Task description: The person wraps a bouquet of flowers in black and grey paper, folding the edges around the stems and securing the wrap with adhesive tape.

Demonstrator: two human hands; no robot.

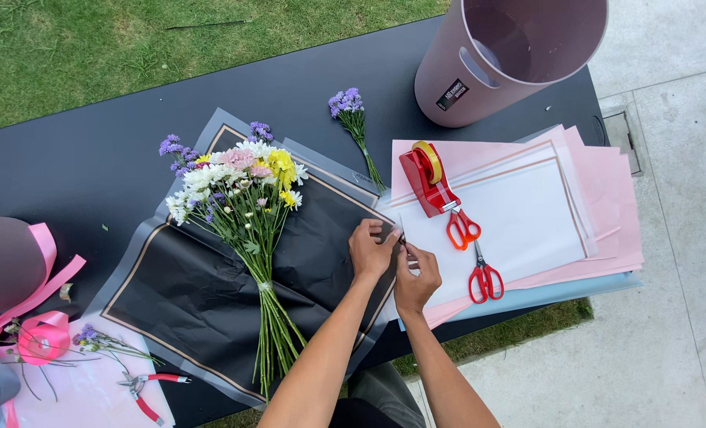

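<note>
Head view: a strip of clear tape, hard to make out, sits pinched between the two hands at the right edge of the black wrapping sheet; the left hand grips the sheet's edge, fingers closed on it, while the right hand pinches the strip; this looks like the taping step, and pressing it flat would call for a steady hold; left of the grip lies the bouquet; just right, the red tape dispenser and orange scissors.
</note>
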